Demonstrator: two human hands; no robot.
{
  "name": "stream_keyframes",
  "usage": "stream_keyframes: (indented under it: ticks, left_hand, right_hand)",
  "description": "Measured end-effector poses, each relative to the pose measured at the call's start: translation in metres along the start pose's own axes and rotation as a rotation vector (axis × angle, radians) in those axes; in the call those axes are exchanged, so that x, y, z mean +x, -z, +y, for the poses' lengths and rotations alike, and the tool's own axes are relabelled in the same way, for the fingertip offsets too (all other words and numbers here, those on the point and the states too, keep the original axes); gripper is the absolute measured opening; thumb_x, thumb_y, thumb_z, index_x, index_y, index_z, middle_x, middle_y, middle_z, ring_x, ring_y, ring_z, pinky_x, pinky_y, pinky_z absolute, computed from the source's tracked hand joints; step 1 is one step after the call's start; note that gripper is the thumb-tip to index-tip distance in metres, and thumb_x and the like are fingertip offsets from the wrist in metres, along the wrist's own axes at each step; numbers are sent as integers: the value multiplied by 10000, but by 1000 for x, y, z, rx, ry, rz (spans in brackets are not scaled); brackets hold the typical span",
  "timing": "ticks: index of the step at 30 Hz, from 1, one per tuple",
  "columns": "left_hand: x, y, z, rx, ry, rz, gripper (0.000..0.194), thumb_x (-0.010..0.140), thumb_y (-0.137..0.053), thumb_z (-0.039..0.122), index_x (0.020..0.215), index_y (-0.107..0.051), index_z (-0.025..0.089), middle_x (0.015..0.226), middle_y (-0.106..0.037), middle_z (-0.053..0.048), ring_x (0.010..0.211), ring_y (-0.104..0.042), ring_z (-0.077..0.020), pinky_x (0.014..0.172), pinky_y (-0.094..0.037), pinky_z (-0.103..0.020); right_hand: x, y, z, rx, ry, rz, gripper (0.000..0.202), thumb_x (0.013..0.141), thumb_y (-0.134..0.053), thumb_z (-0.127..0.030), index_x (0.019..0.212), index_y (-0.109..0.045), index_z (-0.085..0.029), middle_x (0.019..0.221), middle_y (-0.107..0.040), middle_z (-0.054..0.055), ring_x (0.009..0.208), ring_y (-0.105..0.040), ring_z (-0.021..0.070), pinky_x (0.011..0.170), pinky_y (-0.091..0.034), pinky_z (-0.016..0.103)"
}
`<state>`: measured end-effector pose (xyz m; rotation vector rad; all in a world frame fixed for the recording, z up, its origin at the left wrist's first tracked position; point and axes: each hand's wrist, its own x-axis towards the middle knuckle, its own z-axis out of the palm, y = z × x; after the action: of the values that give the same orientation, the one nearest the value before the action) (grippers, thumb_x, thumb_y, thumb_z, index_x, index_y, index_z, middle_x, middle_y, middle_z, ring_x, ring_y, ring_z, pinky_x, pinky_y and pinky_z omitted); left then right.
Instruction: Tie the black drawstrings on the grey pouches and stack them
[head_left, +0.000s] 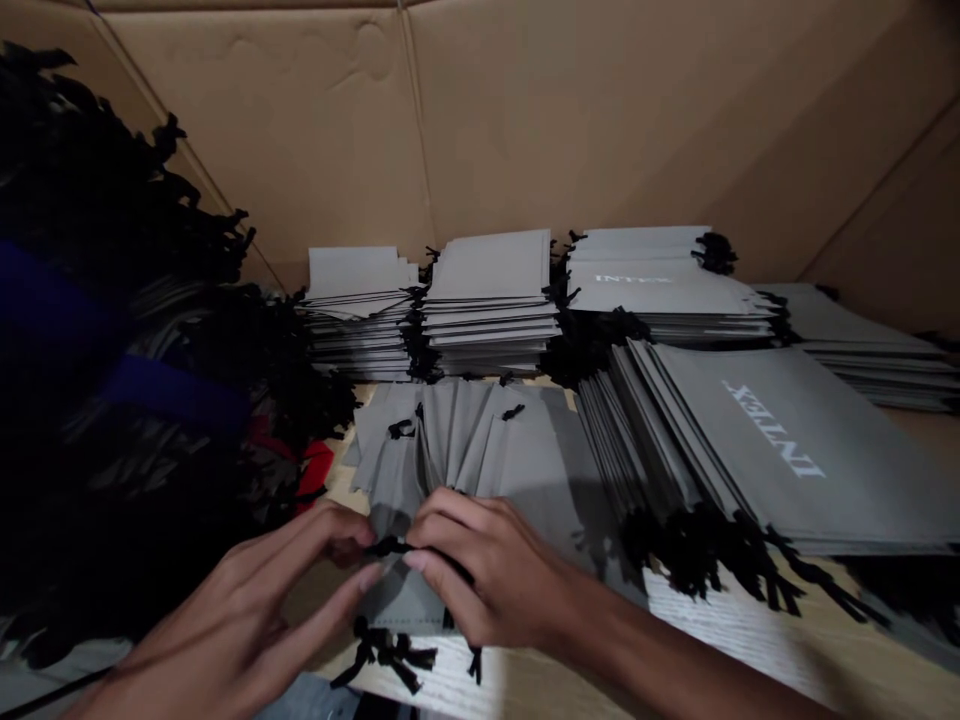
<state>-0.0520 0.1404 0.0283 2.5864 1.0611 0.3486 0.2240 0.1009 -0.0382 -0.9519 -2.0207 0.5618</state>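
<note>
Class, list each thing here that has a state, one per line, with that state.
Left hand, bent, at the black cord
Right hand, pinching the black cord
Front grey bags, spread, creased
Rear grey bags, stacked flat
Near INTEX bag, print up
Red piece, partly covered
Cardboard wall, upright, creased

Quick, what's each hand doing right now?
Left hand: fingers curled at the black cord, thumb lower; whether its grip is closed cannot be told.
Right hand: closed, pinching the same cord.

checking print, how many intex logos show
2: one white INTEX logo on the fanned grey fabric bags at right, another on the third rear grey stack from left; more may be hidden.
</note>
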Motion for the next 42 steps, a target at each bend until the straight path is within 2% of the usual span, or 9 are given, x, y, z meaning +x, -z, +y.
stream_keyframes:
  ticks: [3, 6, 11, 17, 23, 27, 32, 38, 42]
  left_hand:
    - [-19, -6, -17, 69, -14, 45, 457, 1064, -672, 495, 1510, -673, 398, 1441, -789, 26, 1284, -791, -219, 1098, -616, -248]
    - [-33, -18, -26, 28, -5, 66, 424, 1115, -583, 518, 1530, -667, 493, 1482, -771, 86, 1319, -775, -195, 1105, -600, -249]
    - [-33, -31, -13, -51, 117, 96, 381, 1098, -561, 651, 1412, -747, 542, 1378, -821, 105, 1272, -797, -186, 1091, -619, -252]
    - [-25, -30, 5, -68, 169, 119, 415, 1074, -538, 729, 1331, -798, 533, 1312, -848, 93, 1235, -805, -180, 1107, -611, -248]
    - [-17, -23, 12, -44, 301, 113, 478, 988, -615, 796, 1148, -872, 427, 1183, -879, 46, 1133, -829, -213, 937, -679, -204]
    - [-17, -21, 12, -56, 284, 120, 483, 992, -601, 795, 1149, -862, 419, 1163, -881, 45, 1120, -832, -217, 937, -682, -214]
    - [-16, -19, 9, -61, 270, 112, 364, 1011, -665, 674, 1183, -839, 404, 1180, -873, 29, 1114, -835, -228, 956, -683, -248]
    - [-9, -12, 16, -137, 218, 55, 300, 1045, -662, 565, 1000, -787, 296, 943, -836, 6, 856, -812, -177, 699, -653, -149]
    - [-9, -13, 19, -102, 182, 115, 316, 1027, -687, 580, 1155, -769, 302, 1069, -846, -20, 959, -826, -205, 711, -670, -165]
  right_hand:
    - [0, 0, 0, 17, -8, 14, 169, 1104, -564, -291, 1091, -715, -215, 1022, -718, 23, 843, -714, 157, 739, -532, 271]
    - [1, -2, 0, 68, -17, 62, 178, 1049, -655, -298, 1190, -732, -221, 1041, -739, 21, 813, -720, 151, 715, -533, 266]
    - [3, -9, 1, 160, 39, 174, 197, 1008, -779, -334, 1175, -771, -231, 1034, -788, 8, 807, -748, 126, 715, -540, 227]
    - [4, -12, 0, 181, 81, 231, 151, 968, -771, -269, 1102, -767, -198, 939, -781, 0, 677, -671, 104, 604, -476, 235]
    - [6, -11, -2, 188, 76, 252, 183, 893, -760, -209, 1075, -762, -204, 911, -766, -21, 625, -610, 78, 575, -438, 222]
    - [4, -10, -2, 155, 52, 241, 167, 944, -748, -273, 1103, -767, -227, 897, -760, -30, 635, -629, 86, 587, -451, 225]
    - [-1, -8, 1, 68, 39, 150, 234, 978, -779, -353, 1176, -757, -231, 1052, -801, 4, 813, -757, 132, 700, -563, 238]
    - [0, -3, 2, -34, 145, 138, 166, 1097, -685, -349, 1054, -752, -203, 1111, -805, 7, 887, -789, 128, 742, -595, 236]
    - [1, -1, 2, -129, 199, 159, 176, 1118, -652, -345, 1053, -743, -209, 1080, -815, -1, 869, -776, 130, 691, -563, 251]
